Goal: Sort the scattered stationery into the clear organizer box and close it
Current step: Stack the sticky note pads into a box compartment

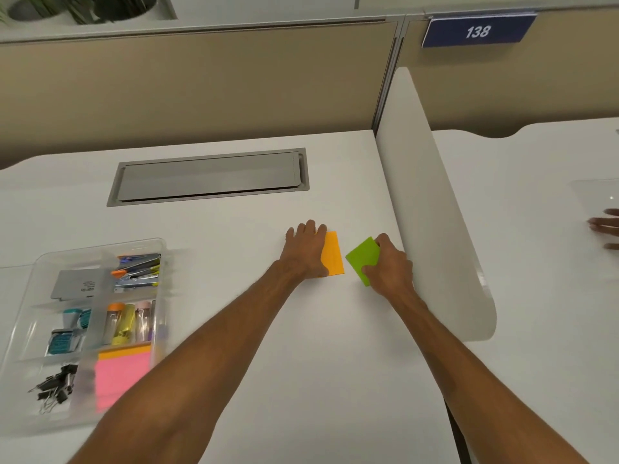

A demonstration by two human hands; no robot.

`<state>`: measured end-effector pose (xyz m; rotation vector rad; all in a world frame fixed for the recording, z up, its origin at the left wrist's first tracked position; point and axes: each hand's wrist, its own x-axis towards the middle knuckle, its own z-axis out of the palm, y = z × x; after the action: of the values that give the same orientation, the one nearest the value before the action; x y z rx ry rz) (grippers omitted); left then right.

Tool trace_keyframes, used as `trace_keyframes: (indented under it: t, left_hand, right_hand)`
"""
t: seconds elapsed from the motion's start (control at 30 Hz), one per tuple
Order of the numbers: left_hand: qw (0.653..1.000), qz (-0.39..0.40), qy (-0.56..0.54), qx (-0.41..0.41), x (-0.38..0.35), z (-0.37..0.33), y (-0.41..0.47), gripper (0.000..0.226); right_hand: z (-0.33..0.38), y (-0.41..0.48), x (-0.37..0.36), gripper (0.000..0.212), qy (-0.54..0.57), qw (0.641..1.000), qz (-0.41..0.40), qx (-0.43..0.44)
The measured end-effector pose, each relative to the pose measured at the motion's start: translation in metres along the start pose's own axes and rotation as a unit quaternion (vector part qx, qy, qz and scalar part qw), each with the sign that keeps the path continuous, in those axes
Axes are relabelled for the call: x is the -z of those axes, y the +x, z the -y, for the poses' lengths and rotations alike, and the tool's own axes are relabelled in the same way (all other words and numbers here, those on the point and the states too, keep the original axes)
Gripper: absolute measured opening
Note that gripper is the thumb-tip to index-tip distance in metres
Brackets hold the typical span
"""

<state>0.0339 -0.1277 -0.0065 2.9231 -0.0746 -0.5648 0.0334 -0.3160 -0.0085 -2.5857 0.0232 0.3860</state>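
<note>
Both your hands were well right of the clear organizer box (100, 244): left hand (306, 251) spread on the orange sticky-note pad (333, 254), right hand (390, 266) pinching the green sticky-note pad (361, 259). Pickup step, probably; both pads then needed carrying into that box.

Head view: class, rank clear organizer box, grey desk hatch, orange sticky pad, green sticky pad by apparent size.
1. clear organizer box (nearest camera)
2. grey desk hatch
3. orange sticky pad and green sticky pad: alike, partly covered
</note>
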Motion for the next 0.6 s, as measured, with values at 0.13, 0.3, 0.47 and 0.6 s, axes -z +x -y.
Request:
trace_keyframes:
  t: [0.13, 0.3, 0.47, 0.6]
  left_hand:
    - [0.999, -0.016, 0.026, 0.032, -0.002, 0.005, -0.007, 0.093]
    - [0.994, -0.054, -0.068, 0.062, -0.004, 0.014, -0.028, 0.068]
    - [0.963, -0.049, -0.242, 0.107, 0.001, 0.025, -0.06, 0.045]
    - [0.939, -0.072, -0.322, 0.096, 0.008, 0.043, -0.093, 0.048]
  right_hand:
    - [-0.005, -0.007, -0.004, 0.041, 0.07, 0.997, -0.003, 0.01]
    - [0.0, -0.018, -0.004, 0.062, 0.126, 0.992, 0.012, 0.022]
    - [0.01, -0.035, -0.001, 0.069, 0.135, 0.989, 0.023, 0.054]
    - [0.025, -0.05, -0.001, 0.054, 0.155, 0.984, 0.034, 0.08]
